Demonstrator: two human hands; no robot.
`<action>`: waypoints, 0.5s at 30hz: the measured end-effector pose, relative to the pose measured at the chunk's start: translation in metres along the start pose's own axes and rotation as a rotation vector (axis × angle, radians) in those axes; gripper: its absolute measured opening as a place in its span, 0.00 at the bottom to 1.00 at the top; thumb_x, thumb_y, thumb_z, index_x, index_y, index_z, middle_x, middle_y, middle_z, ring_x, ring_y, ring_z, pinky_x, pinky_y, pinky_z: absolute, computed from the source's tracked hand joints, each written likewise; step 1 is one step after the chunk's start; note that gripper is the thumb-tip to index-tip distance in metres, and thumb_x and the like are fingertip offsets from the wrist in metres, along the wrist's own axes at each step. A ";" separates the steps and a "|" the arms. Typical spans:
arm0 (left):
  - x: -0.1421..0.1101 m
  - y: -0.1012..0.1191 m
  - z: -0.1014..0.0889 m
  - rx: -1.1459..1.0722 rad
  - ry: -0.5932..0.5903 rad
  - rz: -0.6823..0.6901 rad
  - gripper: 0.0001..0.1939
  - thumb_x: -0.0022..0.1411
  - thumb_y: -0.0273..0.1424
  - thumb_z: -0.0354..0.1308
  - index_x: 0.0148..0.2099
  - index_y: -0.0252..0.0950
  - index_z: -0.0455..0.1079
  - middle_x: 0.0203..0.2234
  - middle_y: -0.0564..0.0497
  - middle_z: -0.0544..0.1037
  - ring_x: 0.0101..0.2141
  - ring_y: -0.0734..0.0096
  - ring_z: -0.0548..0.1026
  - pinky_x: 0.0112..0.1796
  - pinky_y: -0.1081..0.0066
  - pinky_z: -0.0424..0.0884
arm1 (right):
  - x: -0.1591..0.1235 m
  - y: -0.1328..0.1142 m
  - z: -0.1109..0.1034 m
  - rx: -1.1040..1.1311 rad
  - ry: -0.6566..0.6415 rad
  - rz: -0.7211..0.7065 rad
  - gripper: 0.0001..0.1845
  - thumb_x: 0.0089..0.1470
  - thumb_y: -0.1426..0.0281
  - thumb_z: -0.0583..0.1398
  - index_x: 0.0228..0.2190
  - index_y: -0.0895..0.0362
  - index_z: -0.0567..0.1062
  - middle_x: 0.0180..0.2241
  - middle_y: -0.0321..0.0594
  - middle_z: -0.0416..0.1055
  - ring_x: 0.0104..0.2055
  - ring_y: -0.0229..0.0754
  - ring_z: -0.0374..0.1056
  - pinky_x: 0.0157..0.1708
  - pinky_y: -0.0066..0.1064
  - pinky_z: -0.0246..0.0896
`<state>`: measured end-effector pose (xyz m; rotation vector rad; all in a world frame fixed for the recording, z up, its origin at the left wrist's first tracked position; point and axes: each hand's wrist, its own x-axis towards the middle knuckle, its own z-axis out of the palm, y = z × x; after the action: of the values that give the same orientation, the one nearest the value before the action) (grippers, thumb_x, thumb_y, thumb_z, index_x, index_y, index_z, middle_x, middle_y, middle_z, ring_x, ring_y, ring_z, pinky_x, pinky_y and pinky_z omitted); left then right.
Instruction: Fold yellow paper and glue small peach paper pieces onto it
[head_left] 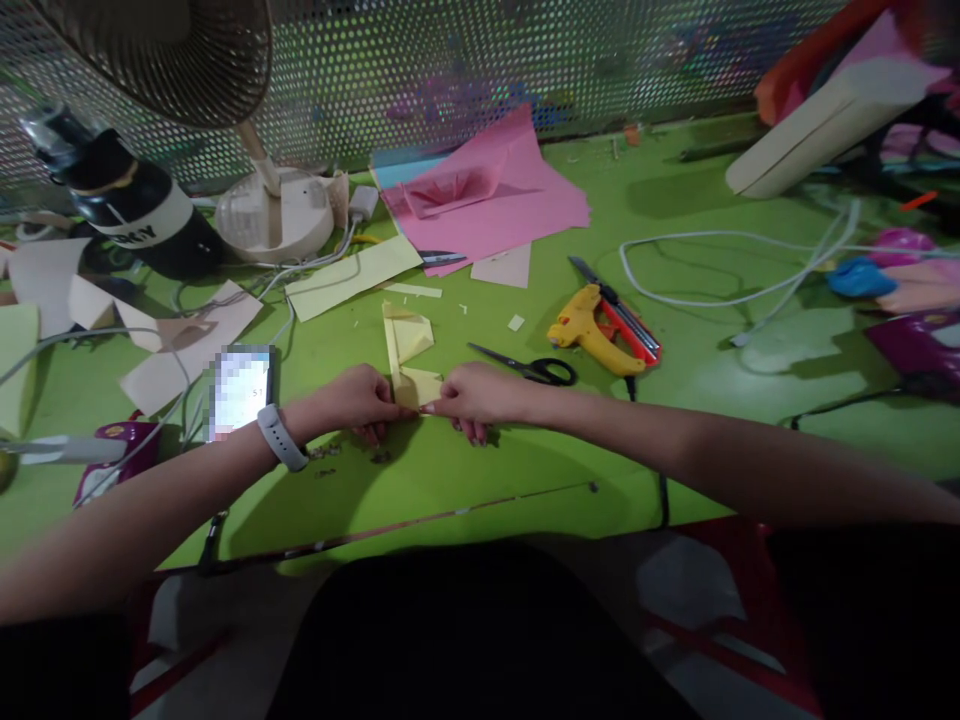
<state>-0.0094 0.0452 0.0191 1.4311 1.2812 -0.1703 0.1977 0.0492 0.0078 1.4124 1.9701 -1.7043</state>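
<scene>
A small folded piece of yellow paper [414,340] lies on the green table in front of me, with raised flaps. My left hand [364,400], below a wrist with a pale band [282,438], pinches its near edge from the left. From the right, my right hand [472,395] pinches the same edge, the two thumbs almost meeting. Black-handled scissors [551,371] lie just beyond my right hand. A yellow glue gun [592,330] rests beside a red utility knife [630,328] farther right.
Pink paper sheets [547,200] and a yellow strip [352,278] lie at the back. A fan [270,215] and a black bottle [142,210] stand back left, near a lit phone [240,390]. A white cable [697,300] loops at right. Paper scraps are scattered about.
</scene>
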 end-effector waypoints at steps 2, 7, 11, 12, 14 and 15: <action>-0.001 0.000 -0.001 0.004 -0.003 -0.008 0.21 0.55 0.45 0.63 0.21 0.34 0.70 0.14 0.50 0.75 0.18 0.72 0.74 0.25 0.69 0.73 | -0.001 -0.001 0.000 -0.002 0.007 -0.003 0.25 0.57 0.52 0.59 0.20 0.59 0.69 0.16 0.36 0.71 0.14 0.32 0.66 0.17 0.25 0.64; -0.006 -0.005 0.000 -0.019 0.018 -0.064 0.21 0.55 0.46 0.63 0.21 0.34 0.69 0.17 0.48 0.78 0.18 0.70 0.75 0.23 0.69 0.72 | -0.003 -0.003 0.000 -0.003 0.000 -0.003 0.26 0.57 0.51 0.59 0.20 0.59 0.68 0.16 0.37 0.72 0.15 0.33 0.68 0.20 0.25 0.66; -0.010 -0.013 0.003 -0.080 0.048 -0.101 0.22 0.53 0.47 0.64 0.22 0.34 0.68 0.17 0.49 0.78 0.18 0.70 0.76 0.23 0.70 0.72 | -0.003 -0.003 -0.001 -0.021 0.009 0.012 0.25 0.58 0.53 0.59 0.21 0.60 0.70 0.17 0.39 0.73 0.16 0.34 0.69 0.20 0.27 0.68; -0.010 -0.015 0.003 -0.085 0.052 -0.106 0.22 0.53 0.48 0.64 0.22 0.34 0.68 0.17 0.49 0.78 0.17 0.70 0.76 0.23 0.71 0.72 | -0.003 -0.003 -0.001 -0.022 0.011 0.010 0.24 0.58 0.53 0.59 0.21 0.60 0.70 0.18 0.39 0.74 0.16 0.34 0.69 0.20 0.27 0.67; -0.011 -0.019 0.002 -0.074 0.056 -0.114 0.22 0.53 0.47 0.64 0.22 0.34 0.68 0.17 0.49 0.78 0.17 0.70 0.76 0.23 0.71 0.72 | -0.001 -0.001 -0.001 -0.020 0.012 -0.002 0.25 0.58 0.52 0.59 0.21 0.60 0.71 0.18 0.39 0.74 0.16 0.34 0.68 0.20 0.26 0.67; -0.012 -0.021 0.001 -0.062 0.050 -0.115 0.21 0.53 0.47 0.64 0.21 0.34 0.68 0.17 0.49 0.78 0.17 0.70 0.76 0.23 0.71 0.72 | -0.001 0.000 -0.001 -0.017 0.011 -0.008 0.25 0.58 0.52 0.59 0.21 0.60 0.71 0.17 0.39 0.74 0.16 0.34 0.68 0.20 0.26 0.67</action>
<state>-0.0298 0.0324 0.0143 1.3168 1.3996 -0.1710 0.1982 0.0493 0.0085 1.4133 1.9939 -1.6830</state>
